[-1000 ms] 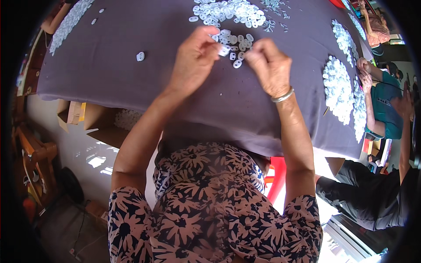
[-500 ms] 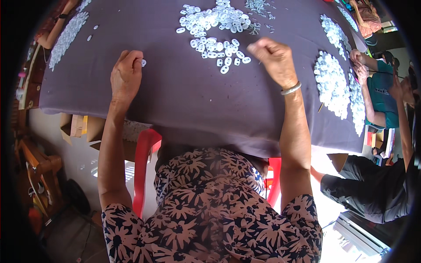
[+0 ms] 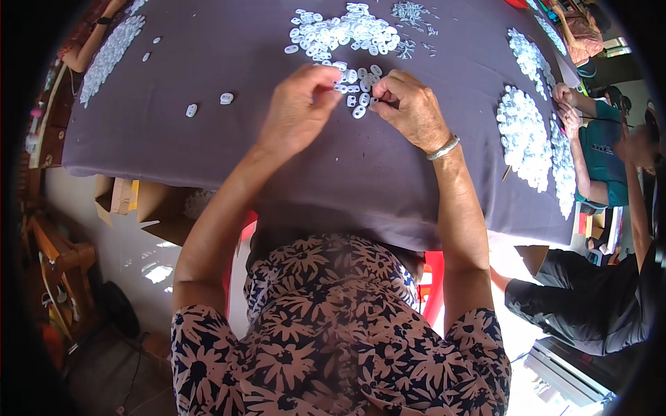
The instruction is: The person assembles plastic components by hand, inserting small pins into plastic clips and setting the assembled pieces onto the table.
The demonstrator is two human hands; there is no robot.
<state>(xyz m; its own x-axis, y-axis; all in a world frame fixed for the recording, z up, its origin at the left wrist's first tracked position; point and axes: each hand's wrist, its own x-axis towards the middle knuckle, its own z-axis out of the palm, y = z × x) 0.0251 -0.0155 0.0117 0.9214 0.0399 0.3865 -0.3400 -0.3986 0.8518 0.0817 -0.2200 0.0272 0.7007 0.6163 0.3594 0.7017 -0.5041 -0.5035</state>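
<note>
My left hand point(image 3: 297, 111) is over the left side of a small cluster of white oval plastic pieces with two holes point(image 3: 359, 111). Its thumb and forefinger are apart, beside the pieces, and nothing shows held between them. At the cluster's right side, my right hand point(image 3: 415, 111) has its thumb and fingertips pinched together; whatever they hold is too small to make out. Two more white pieces lie apart to the left, one nearer point(image 3: 191, 109) and one slightly farther point(image 3: 226, 98). Beyond the cluster spreads a larger heap of the same pieces point(image 3: 340, 31).
Small grey metal pins point(image 3: 409, 12) lie scattered beside the far heap. Large white piles rest on the dark tablecloth point(image 3: 298, 187) at left point(image 3: 111, 59) and right point(image 3: 524, 135). Co-workers' hands point(image 3: 569, 111) are at the right edge, and another person's arm point(image 3: 90, 41) at far left.
My left hand has moved right to the cluster, uncovering two white pieces on the cloth at left. My right hand has shifted left and slightly nearer, to the cluster's right side.
</note>
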